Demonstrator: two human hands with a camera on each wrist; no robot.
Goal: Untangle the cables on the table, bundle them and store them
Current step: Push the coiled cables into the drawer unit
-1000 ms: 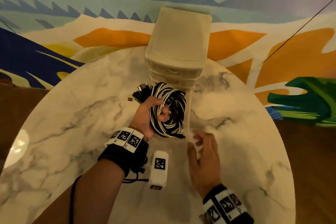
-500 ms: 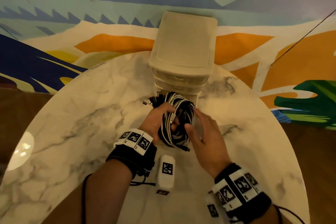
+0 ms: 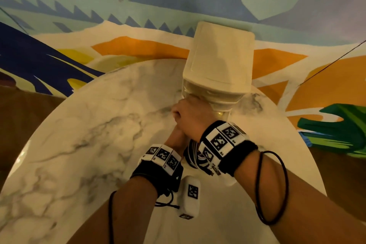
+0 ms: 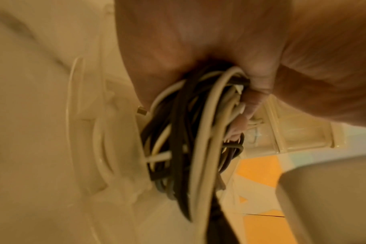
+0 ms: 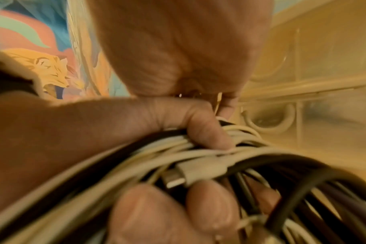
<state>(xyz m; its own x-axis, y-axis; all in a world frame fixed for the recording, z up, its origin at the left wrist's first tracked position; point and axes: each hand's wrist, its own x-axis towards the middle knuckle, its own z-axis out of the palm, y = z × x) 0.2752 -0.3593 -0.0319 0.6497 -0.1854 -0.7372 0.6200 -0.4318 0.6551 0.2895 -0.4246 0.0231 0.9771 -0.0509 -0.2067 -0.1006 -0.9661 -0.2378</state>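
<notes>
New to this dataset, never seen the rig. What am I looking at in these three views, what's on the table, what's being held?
No robot here: a person works bare-handed, wearing black wristbands with printed square markers. The wide picture comes from a head camera looking down; the two close-ups come from cameras on each wrist, looking along the fingers.

On the round white marble table stands a cream plastic drawer unit at the far edge. The left hand grips a coiled bundle of black and white cables in front of it. The right hand crosses over the left, fingers curled at the unit's front; what it grips is hidden in the blur.
</notes>
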